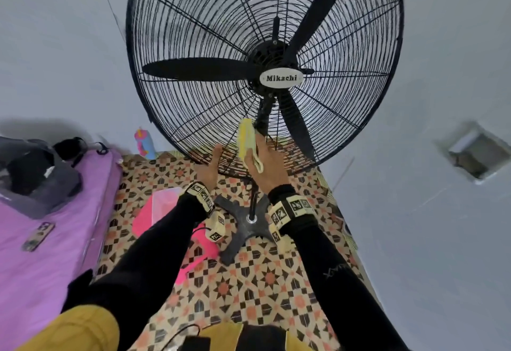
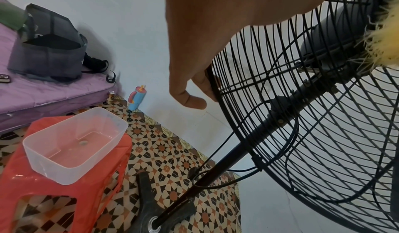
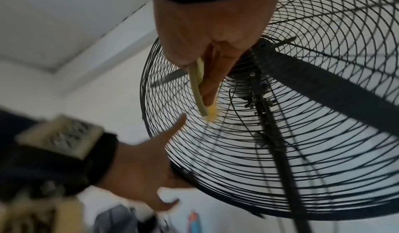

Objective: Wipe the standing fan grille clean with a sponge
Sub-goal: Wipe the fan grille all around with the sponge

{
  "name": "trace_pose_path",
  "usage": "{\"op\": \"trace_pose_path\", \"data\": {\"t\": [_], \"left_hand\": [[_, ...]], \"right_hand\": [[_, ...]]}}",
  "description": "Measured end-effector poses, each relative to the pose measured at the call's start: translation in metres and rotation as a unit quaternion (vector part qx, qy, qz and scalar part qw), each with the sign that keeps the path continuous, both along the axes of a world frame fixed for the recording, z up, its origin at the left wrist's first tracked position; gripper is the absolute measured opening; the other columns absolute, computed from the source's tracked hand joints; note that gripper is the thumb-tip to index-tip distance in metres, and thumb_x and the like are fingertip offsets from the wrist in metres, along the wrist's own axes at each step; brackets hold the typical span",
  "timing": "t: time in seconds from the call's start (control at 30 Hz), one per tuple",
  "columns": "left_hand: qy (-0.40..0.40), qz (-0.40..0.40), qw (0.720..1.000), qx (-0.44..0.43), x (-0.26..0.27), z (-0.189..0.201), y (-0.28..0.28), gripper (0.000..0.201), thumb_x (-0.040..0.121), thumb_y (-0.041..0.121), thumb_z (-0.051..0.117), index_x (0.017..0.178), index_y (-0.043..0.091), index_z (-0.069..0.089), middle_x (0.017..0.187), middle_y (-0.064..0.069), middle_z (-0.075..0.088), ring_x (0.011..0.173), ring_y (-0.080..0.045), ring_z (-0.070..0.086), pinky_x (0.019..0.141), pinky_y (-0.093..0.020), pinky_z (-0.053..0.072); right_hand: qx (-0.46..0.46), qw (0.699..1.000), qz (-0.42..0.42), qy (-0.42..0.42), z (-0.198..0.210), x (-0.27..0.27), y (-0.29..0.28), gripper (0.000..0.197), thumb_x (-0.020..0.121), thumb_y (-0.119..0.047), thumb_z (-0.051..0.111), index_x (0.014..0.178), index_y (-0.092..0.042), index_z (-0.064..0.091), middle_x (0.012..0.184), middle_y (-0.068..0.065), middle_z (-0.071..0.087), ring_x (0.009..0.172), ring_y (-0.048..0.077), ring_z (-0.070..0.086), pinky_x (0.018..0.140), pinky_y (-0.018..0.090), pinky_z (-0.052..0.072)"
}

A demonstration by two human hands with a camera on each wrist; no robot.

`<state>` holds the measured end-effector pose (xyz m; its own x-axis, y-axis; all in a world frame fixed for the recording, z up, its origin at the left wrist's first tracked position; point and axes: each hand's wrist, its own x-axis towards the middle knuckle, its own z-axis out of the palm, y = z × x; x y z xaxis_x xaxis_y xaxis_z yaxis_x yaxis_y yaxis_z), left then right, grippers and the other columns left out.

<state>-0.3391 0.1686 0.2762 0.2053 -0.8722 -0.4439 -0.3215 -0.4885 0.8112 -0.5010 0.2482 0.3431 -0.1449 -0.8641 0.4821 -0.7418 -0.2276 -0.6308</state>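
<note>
The black standing fan grille point(image 1: 193, 32) fills the upper head view, with a white Mikachi badge point(image 1: 281, 78) at its hub. My right hand point(image 1: 269, 165) pinches a yellow sponge point(image 1: 247, 137) and holds it flat against the lower front wires, just left of the fan pole. In the right wrist view the sponge point(image 3: 198, 90) lies between thumb and fingers on the grille point(image 3: 302, 151). My left hand point(image 1: 211, 165) grips the grille's bottom rim. Its fingers point(image 2: 190, 98) curl round the rim, with the thumb point(image 3: 177, 125) on the front wires.
The fan's cross-shaped base point(image 1: 249, 226) stands on patterned floor between my arms. A red stool point(image 2: 64, 185) bearing a clear plastic tub point(image 2: 73, 144) is at the left. A purple mattress point(image 1: 41, 240) holds a grey bag point(image 1: 33, 173) and a phone point(image 1: 37, 236). A blue bottle point(image 1: 145, 143) stands by the wall.
</note>
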Motion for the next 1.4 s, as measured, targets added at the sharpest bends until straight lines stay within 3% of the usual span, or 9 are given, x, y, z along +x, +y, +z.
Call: {"op": "trace_pose_path", "data": {"t": [0.17,0.27,0.5,0.7,0.83,0.97,1.13,1.3,1.4], "left_hand": [[0.011,-0.008,1.000,-0.013,-0.001,0.003,-0.004,0.156,0.053,0.113,0.037,0.153,-0.007,0.039,0.151,-0.033,0.047,0.137,-0.046,0.051,0.119,-0.057,0.038],[0.000,0.003,1.000,0.007,-0.001,-0.014,-0.015,0.158,0.049,0.115,0.034,0.147,-0.009,0.044,0.146,-0.038,0.047,0.134,-0.051,0.052,0.113,-0.063,0.043],[0.004,-0.029,0.999,0.015,0.003,-0.035,-0.033,0.156,0.045,0.116,0.035,0.154,0.004,0.043,0.150,-0.032,0.048,0.138,-0.051,0.048,0.110,-0.069,0.041],[0.001,-0.030,0.999,0.010,0.005,-0.030,-0.027,0.158,0.047,0.115,0.033,0.154,-0.001,0.039,0.152,-0.039,0.038,0.137,-0.055,0.046,0.110,-0.063,0.045],[0.021,-0.029,0.999,-0.011,-0.001,0.022,0.008,0.154,0.062,0.107,0.039,0.147,-0.021,0.034,0.146,-0.042,0.039,0.135,-0.058,0.042,0.112,-0.066,0.038],[0.045,-0.030,0.999,0.001,-0.003,0.043,0.017,0.124,0.070,0.091,0.041,0.148,-0.006,0.047,0.145,-0.027,0.055,0.133,-0.043,0.056,0.101,-0.043,0.047],[0.014,0.011,1.000,-0.007,0.000,0.001,0.004,0.157,0.057,0.110,0.040,0.156,-0.010,0.027,0.161,-0.030,0.034,0.147,-0.047,0.037,0.125,-0.058,0.023],[0.011,-0.020,0.999,-0.029,-0.007,0.039,0.024,0.134,0.079,0.097,0.039,0.161,-0.006,0.012,0.164,-0.031,0.025,0.151,-0.046,0.031,0.126,-0.056,0.017],[0.028,-0.009,0.999,-0.037,-0.004,0.033,0.019,0.137,0.078,0.096,0.042,0.161,-0.007,0.008,0.165,-0.034,0.018,0.153,-0.048,0.024,0.128,-0.056,0.012]], "right_hand": [[0.027,0.977,-0.189,-0.091,-0.003,-0.008,0.005,0.056,0.101,-0.020,0.055,0.151,-0.004,0.038,0.086,0.017,0.062,0.075,0.020,0.048,0.068,0.026,0.039],[-0.029,0.993,-0.091,-0.067,0.001,-0.002,-0.004,0.049,0.100,-0.018,0.054,0.144,0.000,0.046,0.073,0.005,0.061,0.054,0.014,0.050,0.053,0.016,0.040],[0.036,0.979,-0.191,-0.066,0.004,-0.002,-0.011,0.054,0.100,-0.023,0.055,0.147,-0.005,0.038,0.096,0.020,0.069,0.083,0.035,0.065,0.072,0.039,0.056],[0.010,0.996,-0.091,-0.024,0.010,-0.005,-0.009,0.053,0.102,-0.022,0.053,0.150,-0.003,0.039,0.079,0.006,0.059,0.061,0.014,0.055,0.057,0.010,0.033],[0.060,0.978,-0.194,-0.053,0.013,-0.011,-0.007,0.056,0.102,-0.024,0.053,0.152,-0.007,0.035,0.102,0.022,0.068,0.090,0.036,0.064,0.072,0.032,0.049],[0.030,0.995,-0.070,-0.065,0.023,-0.008,-0.011,0.047,0.102,-0.022,0.054,0.147,-0.010,0.048,0.075,0.004,0.059,0.057,0.006,0.052,0.055,0.009,0.040],[-0.006,0.970,-0.230,-0.073,0.038,-0.013,-0.006,0.054,0.102,-0.021,0.051,0.151,-0.004,0.039,0.106,0.022,0.069,0.091,0.035,0.066,0.075,0.034,0.051],[-0.022,0.993,-0.105,-0.046,0.044,0.000,-0.020,0.049,0.104,-0.019,0.050,0.150,-0.004,0.041,0.093,0.009,0.068,0.076,0.021,0.066,0.071,0.023,0.055],[-0.024,0.976,-0.198,-0.088,0.041,-0.007,-0.011,0.052,0.103,-0.019,0.051,0.152,-0.005,0.040,0.107,0.014,0.069,0.092,0.029,0.065,0.079,0.030,0.049]]}}
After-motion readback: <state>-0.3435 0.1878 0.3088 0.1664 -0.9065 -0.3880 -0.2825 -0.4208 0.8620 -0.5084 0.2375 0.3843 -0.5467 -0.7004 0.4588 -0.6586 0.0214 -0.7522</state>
